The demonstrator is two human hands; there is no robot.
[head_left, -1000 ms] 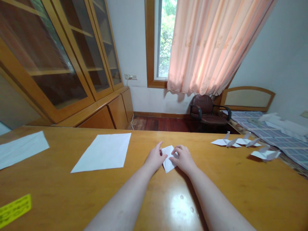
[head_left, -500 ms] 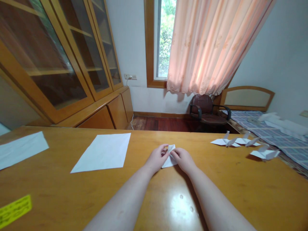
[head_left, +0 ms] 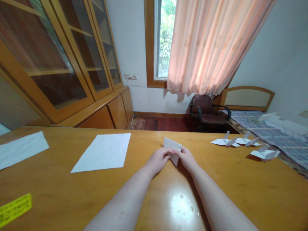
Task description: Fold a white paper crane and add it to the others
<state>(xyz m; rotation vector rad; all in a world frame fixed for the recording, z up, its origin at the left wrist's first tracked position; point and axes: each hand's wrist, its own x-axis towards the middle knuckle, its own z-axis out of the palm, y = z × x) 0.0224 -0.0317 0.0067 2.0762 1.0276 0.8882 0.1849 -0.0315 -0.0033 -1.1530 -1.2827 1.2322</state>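
Observation:
Between my two hands is a small folded piece of white paper (head_left: 172,144), held just over the wooden table with a point toward me. My left hand (head_left: 158,160) has its fingers across the paper's left side and front, partly hiding it. On the right edge, my right hand (head_left: 187,158) pinches the paper between thumb and fingers. Some fingertips are hidden behind the folded paper. To the left lies a flat white sheet (head_left: 104,152). At the far right stand several folded paper figures (head_left: 264,154) with upturned ends.
Another white sheet (head_left: 22,149) lies at the table's left. A yellow label with writing (head_left: 15,208) is at the near left corner of the wooden table (head_left: 96,199). Beyond the table are a glass-door cabinet (head_left: 101,93), a brown armchair (head_left: 204,109) and a bed (head_left: 284,131).
The folded paper has been turned between my hands: its wide edge now faces away and a point faces me. My left fingers have shifted onto its front.

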